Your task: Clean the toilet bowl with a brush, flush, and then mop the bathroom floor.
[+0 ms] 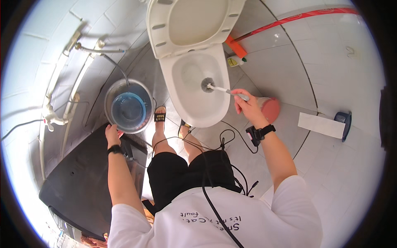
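Past the left hand (112,135) and its bent fingers sits a metal basin (108,99) holding 1 blue tub (143,110); whether they grip the rim, I cannot tell. Well to their right, a brush (222,89) has its bristles inside the toilet bowl (202,119), left of the right hand (245,107), whose fingers grasp its handle; 1 pink bin (272,109) stands just right of them.
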A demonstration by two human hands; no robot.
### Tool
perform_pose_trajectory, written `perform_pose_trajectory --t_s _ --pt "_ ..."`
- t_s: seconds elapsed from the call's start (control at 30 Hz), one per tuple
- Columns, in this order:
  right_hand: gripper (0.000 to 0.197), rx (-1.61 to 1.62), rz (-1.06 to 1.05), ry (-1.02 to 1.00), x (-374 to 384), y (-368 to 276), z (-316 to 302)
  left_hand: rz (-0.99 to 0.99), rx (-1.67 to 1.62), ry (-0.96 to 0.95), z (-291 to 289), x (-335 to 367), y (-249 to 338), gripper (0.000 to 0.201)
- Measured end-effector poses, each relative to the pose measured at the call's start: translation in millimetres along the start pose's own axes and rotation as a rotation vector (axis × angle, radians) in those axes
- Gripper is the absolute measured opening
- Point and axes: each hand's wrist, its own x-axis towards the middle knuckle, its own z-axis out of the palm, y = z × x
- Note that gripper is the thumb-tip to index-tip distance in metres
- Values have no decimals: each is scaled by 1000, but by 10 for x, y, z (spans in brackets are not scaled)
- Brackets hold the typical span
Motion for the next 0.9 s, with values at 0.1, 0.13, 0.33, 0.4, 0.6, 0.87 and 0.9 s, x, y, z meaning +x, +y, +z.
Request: perform_pose_trajectory --t_s 0.1,0.13,0.33,0.4,0.6,0.87,0.9 --pt "23 -340 -40 201 8 -86 -38 318 157 16 -86 -381 408 50" --pt "23 -329 -52 223 28 -79 -68 387 201 20 -59 -501 567 47" --pt "26 -107 -179 363 61 -251 -381 742 241 -77 60 -1329 1586 41" --pt "26 -83 -201 577 -82 -362 -615 873 177 -103 176 -1666 1826 41" --pt "19 365 -468 919 -250 -771 -1325 1022 299 -116 -43 -2012 2056 43" --pt "21 389 -621 747 -288 -1164 -2790 968 353 -70 27 -2217 2030 44" --pt "22 333 -544 727 -275 -1252 -2904 979 352 -64 21 -2256 2060 44"
